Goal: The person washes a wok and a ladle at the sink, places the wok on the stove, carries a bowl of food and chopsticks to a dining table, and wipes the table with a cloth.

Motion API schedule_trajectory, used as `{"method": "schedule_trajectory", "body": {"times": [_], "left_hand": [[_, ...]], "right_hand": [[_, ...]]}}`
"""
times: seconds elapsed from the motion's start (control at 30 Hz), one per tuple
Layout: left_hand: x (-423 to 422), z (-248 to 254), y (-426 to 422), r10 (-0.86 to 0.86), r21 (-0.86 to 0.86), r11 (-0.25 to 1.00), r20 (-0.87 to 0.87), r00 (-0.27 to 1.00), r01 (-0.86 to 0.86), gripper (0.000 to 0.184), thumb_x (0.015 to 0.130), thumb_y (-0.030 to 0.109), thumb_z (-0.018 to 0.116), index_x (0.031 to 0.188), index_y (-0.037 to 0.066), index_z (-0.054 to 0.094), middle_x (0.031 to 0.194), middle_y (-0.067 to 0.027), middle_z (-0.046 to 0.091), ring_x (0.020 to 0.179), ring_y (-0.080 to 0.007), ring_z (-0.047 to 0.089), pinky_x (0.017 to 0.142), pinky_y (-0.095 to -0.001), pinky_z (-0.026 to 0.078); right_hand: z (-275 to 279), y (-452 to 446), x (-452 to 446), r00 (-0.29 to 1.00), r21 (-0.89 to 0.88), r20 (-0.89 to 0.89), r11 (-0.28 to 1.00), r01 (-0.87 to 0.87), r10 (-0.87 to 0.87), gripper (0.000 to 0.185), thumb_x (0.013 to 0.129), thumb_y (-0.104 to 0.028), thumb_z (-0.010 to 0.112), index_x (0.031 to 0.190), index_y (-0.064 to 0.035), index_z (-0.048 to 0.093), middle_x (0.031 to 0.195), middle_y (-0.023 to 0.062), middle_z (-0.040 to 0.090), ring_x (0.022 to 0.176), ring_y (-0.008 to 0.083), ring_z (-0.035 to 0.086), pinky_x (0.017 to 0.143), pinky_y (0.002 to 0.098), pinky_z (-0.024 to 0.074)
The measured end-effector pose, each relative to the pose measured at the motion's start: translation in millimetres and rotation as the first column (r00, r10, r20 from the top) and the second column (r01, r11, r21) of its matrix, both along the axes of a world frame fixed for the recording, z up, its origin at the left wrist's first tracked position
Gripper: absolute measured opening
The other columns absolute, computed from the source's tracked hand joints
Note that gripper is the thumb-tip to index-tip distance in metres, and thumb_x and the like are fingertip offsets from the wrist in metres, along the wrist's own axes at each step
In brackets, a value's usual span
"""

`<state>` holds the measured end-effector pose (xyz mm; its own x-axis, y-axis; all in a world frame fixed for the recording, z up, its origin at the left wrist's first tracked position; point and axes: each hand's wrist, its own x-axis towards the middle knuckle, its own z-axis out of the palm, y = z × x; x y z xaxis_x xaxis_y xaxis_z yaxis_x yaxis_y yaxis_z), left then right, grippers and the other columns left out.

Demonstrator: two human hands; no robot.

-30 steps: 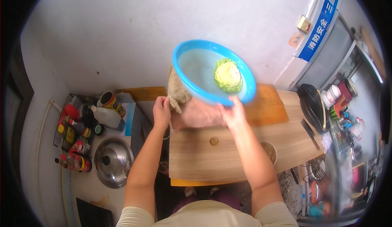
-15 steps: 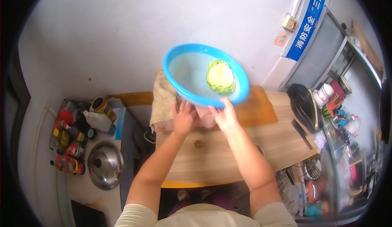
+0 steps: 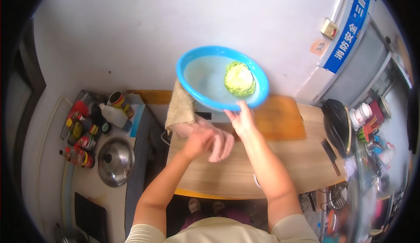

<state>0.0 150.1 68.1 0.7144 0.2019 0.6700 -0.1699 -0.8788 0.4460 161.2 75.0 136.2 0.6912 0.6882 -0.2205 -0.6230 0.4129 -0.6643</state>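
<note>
My right hand (image 3: 242, 120) grips the near rim of a blue plastic basin (image 3: 202, 74), held tilted above the table. Inside it, toward the right, lies a pale green head of cabbage (image 3: 239, 79). My left hand (image 3: 199, 142) is closed on a bunched pink cloth (image 3: 223, 146), a little blurred, at the table's left part. Beside that hand a beige towel (image 3: 180, 105) hangs partly under the basin. A grey flat object with a black panel (image 3: 203, 115) shows below the basin, mostly covered.
On the wooden table (image 3: 288, 168) are a cutting board (image 3: 282, 118), a cleaver (image 3: 330, 155) and a black bag (image 3: 337, 127). At left, a counter holds a metal lid (image 3: 116, 162) and several bottles (image 3: 81, 142). A white wall (image 3: 144, 37) rises behind.
My left hand has drawn the pink cloth toward me, uncovering the grey object under the basin. My right hand still holds the basin tilted. The view has shifted slightly.
</note>
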Motion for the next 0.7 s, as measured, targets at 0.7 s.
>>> {"method": "schedule_trajectory", "body": {"times": [0.7], "left_hand": [[-102.8, -14.0, -89.4, 0.545, -0.892, 0.451, 0.273, 0.793, -0.004, 0.010, 0.091, 0.007, 0.048, 0.095, 0.001, 0.055, 0.087, 0.0007, 0.056, 0.082, -0.0048, 0.049, 0.074, -0.0191, 0.040]], "right_hand": [[-49.8, -72.4, -84.9, 0.370, -0.342, 0.630, 0.672, -0.657, 0.683, 0.089, 0.073, -0.014, 0.072, 0.140, -0.0031, 0.015, 0.138, 0.0181, 0.031, 0.110, 0.0233, 0.052, 0.091, 0.0328, 0.0435]]}}
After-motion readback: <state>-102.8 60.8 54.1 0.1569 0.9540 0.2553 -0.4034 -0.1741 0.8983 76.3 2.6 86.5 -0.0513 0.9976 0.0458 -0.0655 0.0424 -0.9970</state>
